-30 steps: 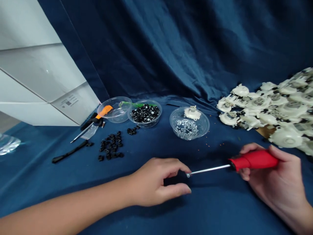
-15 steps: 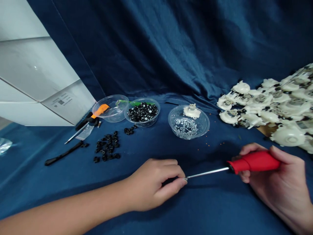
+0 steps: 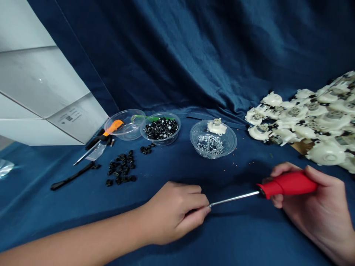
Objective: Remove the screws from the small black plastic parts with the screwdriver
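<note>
The thumb and forefinger of the left hand (image 3: pixel 180 212) are pinched together at the tip of a screwdriver with a red handle and slim silver shaft (image 3: pixel 291 184); what exactly lies between them is too small to make out. The right hand (image 3: pixel 316 207) has its fingers wrapped around the handle. The screwdriver lies nearly level above a blue cloth (image 3: pixel 241 236). Beyond it stands a clear round plastic bowl (image 3: pixel 229 140) with small silver metal pieces (image 3: pixel 210 144) and one cream plastic part (image 3: pixel 217 128). Farther left, small black pieces (image 3: pixel 121 168) lie scattered; far right, cream plastic housings (image 3: pixel 299 118) are heaped.
</note>
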`<state>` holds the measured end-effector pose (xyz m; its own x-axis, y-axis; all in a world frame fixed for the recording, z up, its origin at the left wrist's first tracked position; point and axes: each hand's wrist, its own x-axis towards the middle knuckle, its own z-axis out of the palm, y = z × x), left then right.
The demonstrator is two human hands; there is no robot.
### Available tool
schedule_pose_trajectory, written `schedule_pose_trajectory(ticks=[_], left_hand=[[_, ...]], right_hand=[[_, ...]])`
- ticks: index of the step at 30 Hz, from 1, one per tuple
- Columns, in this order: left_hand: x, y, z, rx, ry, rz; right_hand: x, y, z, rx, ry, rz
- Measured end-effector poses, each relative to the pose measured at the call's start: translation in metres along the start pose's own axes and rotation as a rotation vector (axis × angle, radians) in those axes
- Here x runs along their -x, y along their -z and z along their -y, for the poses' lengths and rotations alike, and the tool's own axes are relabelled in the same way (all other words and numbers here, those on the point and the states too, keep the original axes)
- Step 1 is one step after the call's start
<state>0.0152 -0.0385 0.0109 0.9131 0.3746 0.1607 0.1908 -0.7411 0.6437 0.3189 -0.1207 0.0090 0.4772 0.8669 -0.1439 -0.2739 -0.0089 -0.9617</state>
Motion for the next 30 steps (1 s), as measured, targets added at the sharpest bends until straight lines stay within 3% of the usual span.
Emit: schedule_pose_trajectory(ticks=[15, 30], left_hand=[[-0.0003, 0.0005, 0.0002, 0.040, 0.022, -0.007], [0.0020, -0.0012, -0.0038, 0.062, 0.182, -0.077]], right_hand=[[0.0008, -0.0023, 0.0014, 0.011, 0.008, -0.004], [0.0029, -0.0030, -0.0019, -0.005, -0.047, -0.036]])
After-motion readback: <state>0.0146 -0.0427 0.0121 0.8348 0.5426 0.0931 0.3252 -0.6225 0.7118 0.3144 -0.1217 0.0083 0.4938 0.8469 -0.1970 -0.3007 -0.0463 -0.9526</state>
